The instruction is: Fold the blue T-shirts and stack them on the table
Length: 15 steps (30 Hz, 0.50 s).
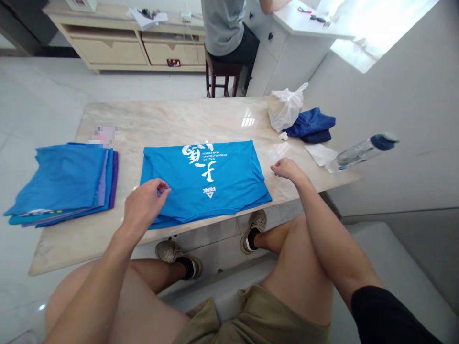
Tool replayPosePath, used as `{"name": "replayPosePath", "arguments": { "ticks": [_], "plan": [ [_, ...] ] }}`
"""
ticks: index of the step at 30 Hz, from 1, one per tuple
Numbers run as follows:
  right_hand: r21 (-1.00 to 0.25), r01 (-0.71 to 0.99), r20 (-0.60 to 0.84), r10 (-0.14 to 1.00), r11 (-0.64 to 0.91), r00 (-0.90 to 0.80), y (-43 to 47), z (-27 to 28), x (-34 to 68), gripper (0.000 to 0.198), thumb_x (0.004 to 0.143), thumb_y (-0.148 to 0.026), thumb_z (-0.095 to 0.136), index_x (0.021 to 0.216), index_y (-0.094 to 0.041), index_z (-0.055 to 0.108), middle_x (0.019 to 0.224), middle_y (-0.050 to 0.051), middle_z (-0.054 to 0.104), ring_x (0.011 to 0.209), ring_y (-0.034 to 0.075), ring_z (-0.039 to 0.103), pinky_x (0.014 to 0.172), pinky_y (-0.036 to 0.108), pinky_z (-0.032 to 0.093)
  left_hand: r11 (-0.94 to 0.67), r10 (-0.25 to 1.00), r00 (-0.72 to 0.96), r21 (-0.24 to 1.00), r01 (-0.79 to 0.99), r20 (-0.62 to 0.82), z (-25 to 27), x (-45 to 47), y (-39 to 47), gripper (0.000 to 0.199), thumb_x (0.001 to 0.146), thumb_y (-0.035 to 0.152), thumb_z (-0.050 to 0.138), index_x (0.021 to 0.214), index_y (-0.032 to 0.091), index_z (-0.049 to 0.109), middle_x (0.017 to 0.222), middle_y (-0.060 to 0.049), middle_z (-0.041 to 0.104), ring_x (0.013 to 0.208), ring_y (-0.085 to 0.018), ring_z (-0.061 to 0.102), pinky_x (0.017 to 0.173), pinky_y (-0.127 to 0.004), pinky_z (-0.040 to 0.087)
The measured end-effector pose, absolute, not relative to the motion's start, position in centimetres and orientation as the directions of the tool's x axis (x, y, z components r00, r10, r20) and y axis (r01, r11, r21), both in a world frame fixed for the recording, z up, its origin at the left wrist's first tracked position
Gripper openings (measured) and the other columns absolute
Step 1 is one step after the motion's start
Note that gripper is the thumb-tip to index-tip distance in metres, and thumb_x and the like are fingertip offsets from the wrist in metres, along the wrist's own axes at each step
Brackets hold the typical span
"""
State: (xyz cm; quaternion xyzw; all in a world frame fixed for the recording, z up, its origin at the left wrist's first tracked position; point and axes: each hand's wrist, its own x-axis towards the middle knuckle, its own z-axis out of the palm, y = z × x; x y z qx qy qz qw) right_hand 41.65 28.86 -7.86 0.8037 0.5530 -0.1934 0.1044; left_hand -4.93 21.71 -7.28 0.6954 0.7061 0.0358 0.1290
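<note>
A bright blue T-shirt (233, 167) with white lettering lies folded on the marble-look table, its collar side towards me. My left hand (145, 200) is over the shirt's left edge, thumb and fingers loosely bent with a small gap and nothing visible between them. Just beyond the shirt's right side is my right hand (287, 169), apart from the cloth, its fingers curled together with nothing showing in them. To the left rests a stack of folded clothes (71, 177) in blue and purple, a blue one on top.
On the table's (161, 119) right end are a tied white plastic bag (286, 109), dark blue cloth (311, 123), white paper (321, 155) and a clear water bottle (362, 153) lying tilted. A person (225, 28) sits on a stool (224, 70) beyond the table.
</note>
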Motion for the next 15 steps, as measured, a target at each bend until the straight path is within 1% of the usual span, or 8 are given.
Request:
{"name": "replayPosePath", "arguments": {
  "ticks": [3, 5, 7, 9, 12, 14, 15],
  "plan": [
    [-0.072, 0.904, -0.323, 0.868, -0.42, 0.378, 29.0, -7.2, 41.8, 0.038, 0.106, -0.034, 0.059, 0.123, -0.012, 0.085, 0.131, 0.024, 0.081, 0.126, 0.037, 0.077, 0.1, 0.039, 0.058, -0.05, 0.984, 0.111, 0.379, 0.924, -0.14, -7.6, 1.6, 19.5, 0.021, 0.105, 0.035, 0.061, 0.109, 0.022, 0.077, 0.112, -0.009, 0.081, 0.098, -0.028, 0.075, 0.079, -0.034, 0.051],
    [-0.114, 0.896, -0.27, 0.881, -0.429, 0.388, 28.7, -6.9, 41.6, 0.04, 0.107, -0.035, 0.057, 0.127, -0.013, 0.083, 0.132, 0.025, 0.081, 0.128, 0.039, 0.076, 0.102, 0.041, 0.058, -0.095, 0.96, 0.206, 0.47, 0.878, -0.19, -7.9, 7.5, 17.9, 0.02, 0.107, 0.037, 0.063, 0.108, 0.024, 0.077, 0.111, -0.007, 0.081, 0.1, -0.026, 0.076, 0.082, -0.033, 0.052],
    [-0.158, 0.887, -0.223, 0.891, -0.433, 0.395, 28.3, -6.7, 41.4, 0.04, 0.107, -0.033, 0.055, 0.128, -0.013, 0.082, 0.131, 0.025, 0.081, 0.128, 0.039, 0.077, 0.104, 0.042, 0.058, -0.107, 0.939, 0.254, 0.504, 0.857, -0.232, -8.1, 13.9, 17.1, 0.024, 0.11, 0.043, 0.064, 0.116, 0.024, 0.076, 0.115, -0.008, 0.081, 0.106, -0.027, 0.076, 0.086, -0.033, 0.053],
    [-0.191, 0.881, -0.195, 0.897, -0.432, 0.397, 27.9, -6.6, 41.5, 0.041, 0.107, -0.03, 0.053, 0.129, -0.012, 0.082, 0.131, 0.026, 0.081, 0.127, 0.039, 0.077, 0.104, 0.043, 0.059, -0.079, 0.944, 0.223, 0.489, 0.869, -0.244, -8.4, 19.8, 17.2, 0.036, 0.111, 0.053, 0.062, 0.123, 0.021, 0.073, 0.123, -0.012, 0.079, 0.115, -0.029, 0.075, 0.09, -0.034, 0.055],
    [-0.234, 0.877, -0.201, 0.904, -0.419, 0.378, 27.2, -7.2, 42.3, 0.04, 0.107, -0.029, 0.054, 0.126, -0.01, 0.083, 0.129, 0.027, 0.081, 0.126, 0.041, 0.078, 0.104, 0.044, 0.059, -0.055, 0.954, 0.161, 0.379, 0.924, -0.253, -9.0, 26.3, 18.5, 0.054, 0.108, 0.064, 0.064, 0.13, 0.014, 0.068, 0.133, -0.02, 0.074, 0.127, -0.035, 0.072, 0.096, -0.036, 0.056],
    [-0.293, 0.862, -0.235, 0.905, -0.414, 0.355, 26.7, -8.0, 43.1, 0.036, 0.105, -0.028, 0.058, 0.122, -0.011, 0.084, 0.127, 0.027, 0.082, 0.125, 0.039, 0.079, 0.104, 0.042, 0.059, -0.026, 0.956, 0.113, 0.307, 0.951, -0.27, -9.5, 28.7, 19.3, 0.057, 0.107, 0.06, 0.068, 0.136, 0.011, 0.064, 0.136, -0.024, 0.071, 0.127, -0.036, 0.073, 0.096, -0.036, 0.057],
    [-0.349, 0.835, -0.276, 0.899, -0.425, 0.341, 26.5, -8.5, 43.7, 0.032, 0.103, -0.027, 0.062, 0.117, -0.011, 0.085, 0.124, 0.026, 0.083, 0.123, 0.038, 0.08, 0.103, 0.04, 0.06, -0.007, 0.956, 0.09, 0.284, 0.959, -0.28, -9.6, 29.4, 19.6, 0.055, 0.107, 0.054, 0.07, 0.138, 0.01, 0.063, 0.137, -0.025, 0.071, 0.126, -0.036, 0.074, 0.096, -0.036, 0.058]
  ]
}}
